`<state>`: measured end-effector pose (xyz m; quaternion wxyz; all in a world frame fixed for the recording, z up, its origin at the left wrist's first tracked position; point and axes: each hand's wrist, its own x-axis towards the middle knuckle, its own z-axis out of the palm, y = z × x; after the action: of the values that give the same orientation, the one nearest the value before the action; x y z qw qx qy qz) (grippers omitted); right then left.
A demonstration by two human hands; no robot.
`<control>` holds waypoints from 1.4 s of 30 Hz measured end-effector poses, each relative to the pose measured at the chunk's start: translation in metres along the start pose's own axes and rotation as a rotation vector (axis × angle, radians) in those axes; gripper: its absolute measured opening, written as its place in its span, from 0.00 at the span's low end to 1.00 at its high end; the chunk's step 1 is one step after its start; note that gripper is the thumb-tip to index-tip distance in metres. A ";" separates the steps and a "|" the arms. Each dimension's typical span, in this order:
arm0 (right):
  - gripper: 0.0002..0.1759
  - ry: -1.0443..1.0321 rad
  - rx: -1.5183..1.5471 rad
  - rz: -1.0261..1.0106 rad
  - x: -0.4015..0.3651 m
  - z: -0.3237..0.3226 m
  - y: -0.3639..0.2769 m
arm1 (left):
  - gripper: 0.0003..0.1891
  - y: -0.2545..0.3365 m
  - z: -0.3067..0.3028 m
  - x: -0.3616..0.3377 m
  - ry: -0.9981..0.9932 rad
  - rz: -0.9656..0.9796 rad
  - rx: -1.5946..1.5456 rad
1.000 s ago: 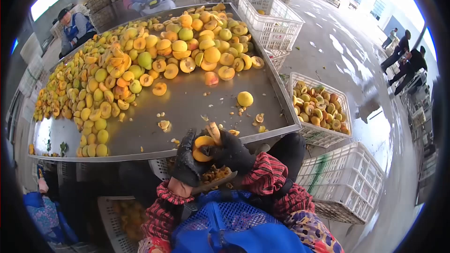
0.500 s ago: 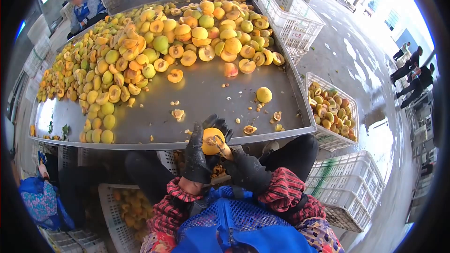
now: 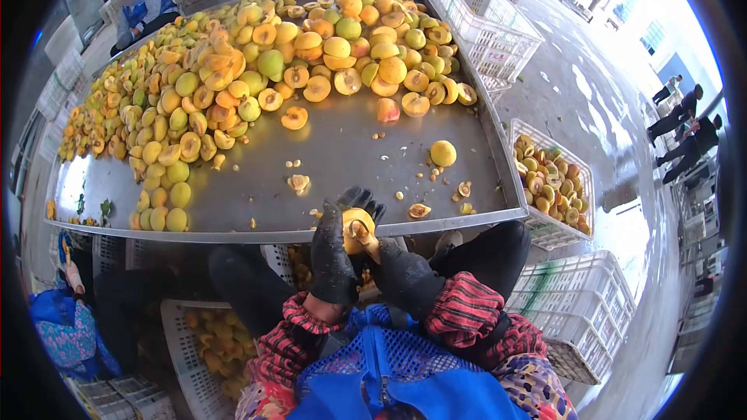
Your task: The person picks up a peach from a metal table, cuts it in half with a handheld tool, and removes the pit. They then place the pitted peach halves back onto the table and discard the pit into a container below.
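Just past the near edge of the metal table, my left hand in a black glove is wrapped round a yellow peach half, its cut face up. My right hand, also black-gloved, is closed on a small tool with a wooden-looking handle, whose end meets the cut face of the fruit. The exact shape of the tool's tip is hard to make out. Peach halves are heaped across the far and left parts of the table, and one round yellow peach lies apart at the right.
The metal table has a raised rim and bears scraps and pits. A crate of peach halves stands right of it, with a white crate nearer me. Another crate is at my lower left. Several people are around.
The view has shifted slightly. The fruit has tilted a little in my left hand, and the tool in my right hand has turned against its cut face.
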<state>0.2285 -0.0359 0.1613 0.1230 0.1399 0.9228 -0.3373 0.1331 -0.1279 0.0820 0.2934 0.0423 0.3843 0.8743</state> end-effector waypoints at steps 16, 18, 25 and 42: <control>0.15 -0.022 0.265 -0.080 0.010 0.031 0.018 | 0.18 0.036 -0.002 0.015 -0.120 -0.408 -0.275; 0.15 -0.029 0.249 -0.064 0.013 0.033 0.018 | 0.17 0.035 -0.003 0.006 -0.150 -0.041 0.426; 0.15 -0.099 0.497 -0.185 0.014 0.033 0.022 | 0.17 0.010 -0.011 0.007 -0.117 0.134 0.335; 0.14 -0.444 0.894 0.237 0.006 0.001 -0.005 | 0.27 0.007 -0.026 0.008 -0.197 0.313 0.795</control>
<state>0.2212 -0.0390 0.1615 0.2813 0.2074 0.6180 -0.7042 0.1154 -0.1446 0.0678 0.1536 0.2929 0.6500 0.6842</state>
